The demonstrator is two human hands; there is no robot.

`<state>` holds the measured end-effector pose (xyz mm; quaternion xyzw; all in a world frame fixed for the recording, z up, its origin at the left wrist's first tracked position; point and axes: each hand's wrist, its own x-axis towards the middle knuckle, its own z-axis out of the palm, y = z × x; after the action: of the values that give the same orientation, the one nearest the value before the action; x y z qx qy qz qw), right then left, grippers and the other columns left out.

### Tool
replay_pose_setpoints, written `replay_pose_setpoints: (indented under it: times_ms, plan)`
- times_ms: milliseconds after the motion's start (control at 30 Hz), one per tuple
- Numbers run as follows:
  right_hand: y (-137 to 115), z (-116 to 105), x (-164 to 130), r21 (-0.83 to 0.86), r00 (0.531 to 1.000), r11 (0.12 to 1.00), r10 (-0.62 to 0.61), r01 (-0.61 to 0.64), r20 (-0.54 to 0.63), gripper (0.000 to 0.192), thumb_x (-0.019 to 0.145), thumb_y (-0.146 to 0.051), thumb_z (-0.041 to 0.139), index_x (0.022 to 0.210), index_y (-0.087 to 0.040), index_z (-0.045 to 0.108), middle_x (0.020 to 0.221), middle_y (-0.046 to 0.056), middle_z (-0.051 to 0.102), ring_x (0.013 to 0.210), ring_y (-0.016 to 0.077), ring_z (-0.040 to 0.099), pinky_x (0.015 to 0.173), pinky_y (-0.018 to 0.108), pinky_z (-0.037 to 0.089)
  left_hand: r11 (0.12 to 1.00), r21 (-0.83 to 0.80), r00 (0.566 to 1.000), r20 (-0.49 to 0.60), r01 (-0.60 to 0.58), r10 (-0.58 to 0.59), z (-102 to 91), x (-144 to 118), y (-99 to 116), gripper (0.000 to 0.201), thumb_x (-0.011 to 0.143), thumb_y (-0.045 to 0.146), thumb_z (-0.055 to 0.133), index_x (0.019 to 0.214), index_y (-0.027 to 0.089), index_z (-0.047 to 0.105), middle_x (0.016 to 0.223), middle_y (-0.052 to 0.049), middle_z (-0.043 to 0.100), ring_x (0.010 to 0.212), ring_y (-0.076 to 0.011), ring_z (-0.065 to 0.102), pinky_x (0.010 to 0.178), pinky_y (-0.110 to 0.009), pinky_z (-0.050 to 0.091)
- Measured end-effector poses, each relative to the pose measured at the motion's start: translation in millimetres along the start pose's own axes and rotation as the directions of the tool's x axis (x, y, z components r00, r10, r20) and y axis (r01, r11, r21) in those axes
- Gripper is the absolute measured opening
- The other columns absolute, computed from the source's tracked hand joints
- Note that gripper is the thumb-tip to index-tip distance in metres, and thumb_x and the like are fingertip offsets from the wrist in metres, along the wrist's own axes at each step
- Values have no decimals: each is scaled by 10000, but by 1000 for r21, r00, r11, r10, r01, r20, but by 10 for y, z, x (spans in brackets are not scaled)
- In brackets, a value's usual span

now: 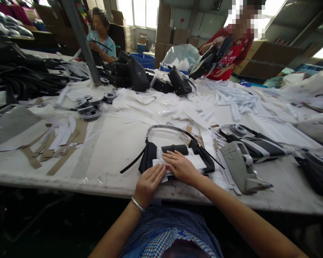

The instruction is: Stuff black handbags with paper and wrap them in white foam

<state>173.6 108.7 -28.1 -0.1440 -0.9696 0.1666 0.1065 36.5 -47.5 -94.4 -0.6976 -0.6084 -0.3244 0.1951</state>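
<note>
Fingers [157,172] of the left hand [148,184] lie flat and nearly straight, close together, pressing on white paper [197,161] spread over a black handbag [177,157]; nothing is gripped. A metal bracelet [138,205] circles that wrist. Just to the right, the right hand [181,166] rests palm down on the same paper, fingers extended toward the left and touching the left fingertips, likewise grasping nothing. The handbag lies near the front edge of the bench [110,143], about midway along it, its wrapped handle [167,129] arching toward the far side. Left of the bag lie brown card strips [61,143] and tape rolls [90,107]. Right of it, near the front edge, sits a grey tape dispenser [240,166]. At the far edge, two other people handle more black bags [134,73].
</note>
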Motion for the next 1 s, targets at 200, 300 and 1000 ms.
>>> replay_pose_setpoints:
  times_ms: [200,300,1000]
  plan:
    - [-192,143,-427,55,941,990,-102,127,-323,553,919,-388,659,1432,-265,494,1379,98,602,1339,262,500,1161,513,359,999,-27,1000,-13,18,-18,10,18,-12,539,955,139,522,1477,133,388,1329,-128,637,1251,-222,589,1011,-374,526]
    - [-215,262,-450,18,890,989,-125,148,-438,427,931,-296,641,1352,-278,573,1301,83,646,1277,250,543,1132,489,405,999,-39,999,-1,33,-33,-4,43,-12,541,958,175,535,1478,143,389,1331,-124,638,1243,-223,595,1016,-368,520]
    - [-161,528,-539,-67,782,963,-250,259,-571,207,976,-183,572,1087,-272,722,1032,7,757,1019,167,658,996,395,500,953,-299,935,351,52,59,-381,302,-225,483,946,238,541,1424,208,481,1395,-70,596,1293,-196,554,1086,-359,492]
